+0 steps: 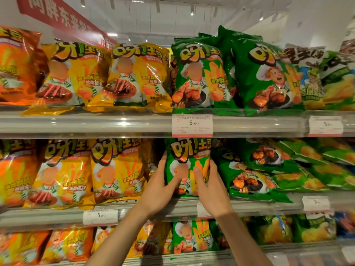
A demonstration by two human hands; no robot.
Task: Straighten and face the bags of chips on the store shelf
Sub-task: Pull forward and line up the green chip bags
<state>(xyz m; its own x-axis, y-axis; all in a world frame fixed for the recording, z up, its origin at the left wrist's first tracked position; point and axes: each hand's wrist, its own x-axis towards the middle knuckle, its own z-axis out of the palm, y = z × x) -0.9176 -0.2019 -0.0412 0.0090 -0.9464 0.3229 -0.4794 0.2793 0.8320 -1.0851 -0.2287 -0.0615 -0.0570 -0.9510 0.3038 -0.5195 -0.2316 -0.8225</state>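
While both the left hand (pixel 162 186) and right hand (pixel 210 186) clasp an upright green bag (pixel 187 160) at centre frame, tipped green bags (pixel 269 169) at right remain unstraightened.

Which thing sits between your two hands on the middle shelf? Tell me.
In the head view, an upright green chip bag sits between the left hand and the right hand; both hold its sides, thumbs across its front.
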